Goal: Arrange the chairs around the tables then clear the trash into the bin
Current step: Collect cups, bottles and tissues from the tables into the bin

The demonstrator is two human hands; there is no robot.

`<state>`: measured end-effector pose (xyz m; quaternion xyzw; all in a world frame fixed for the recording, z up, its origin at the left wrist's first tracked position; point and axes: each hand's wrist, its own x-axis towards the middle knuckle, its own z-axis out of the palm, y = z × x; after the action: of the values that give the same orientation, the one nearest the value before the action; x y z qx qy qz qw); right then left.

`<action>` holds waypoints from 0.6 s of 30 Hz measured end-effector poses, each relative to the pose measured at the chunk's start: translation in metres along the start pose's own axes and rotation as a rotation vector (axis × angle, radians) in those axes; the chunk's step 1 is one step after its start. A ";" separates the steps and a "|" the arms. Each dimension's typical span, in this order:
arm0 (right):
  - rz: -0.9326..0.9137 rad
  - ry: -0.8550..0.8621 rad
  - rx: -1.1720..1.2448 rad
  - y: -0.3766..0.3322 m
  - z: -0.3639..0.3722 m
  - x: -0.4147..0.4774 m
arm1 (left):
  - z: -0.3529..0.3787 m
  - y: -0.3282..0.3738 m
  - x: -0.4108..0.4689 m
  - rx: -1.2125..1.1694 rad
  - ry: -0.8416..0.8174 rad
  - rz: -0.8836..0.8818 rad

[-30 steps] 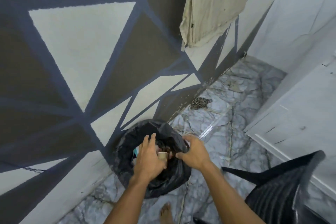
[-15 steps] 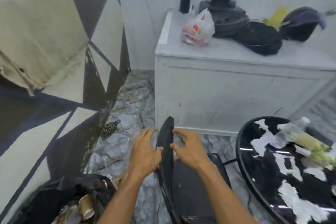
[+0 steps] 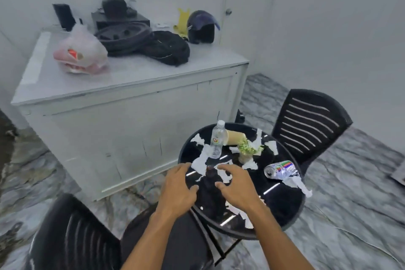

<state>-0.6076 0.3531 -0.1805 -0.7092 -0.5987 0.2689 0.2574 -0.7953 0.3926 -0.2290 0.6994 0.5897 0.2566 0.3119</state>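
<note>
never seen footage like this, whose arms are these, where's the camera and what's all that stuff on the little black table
No machine here: a person is wearing a wide-angle camera on their head, so you look forward and down along their own bare arms. The left hand and right hand hover open over the near edge of a round black table, holding nothing.

On the table lie torn white paper scraps, a clear plastic bottle and a paper cup on its side, a small potted plant and a tipped drink can. A small dark object sits between the hands; it is too blurred to name.

One black chair stands behind the table, another at lower left. The white cabinet behind holds bags and a helmet.
</note>
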 end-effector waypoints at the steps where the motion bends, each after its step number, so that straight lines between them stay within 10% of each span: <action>1: 0.015 0.021 0.006 0.007 -0.007 0.001 | 0.006 0.006 0.009 0.015 -0.025 0.029; 18: 0.050 -0.125 -0.004 0.095 -0.051 0.168 | 0.075 0.066 0.192 0.186 -0.086 -0.088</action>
<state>-0.4811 0.5028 -0.2214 -0.7062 -0.5964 0.3179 0.2112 -0.6637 0.5641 -0.2329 0.7091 0.6272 0.1563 0.2815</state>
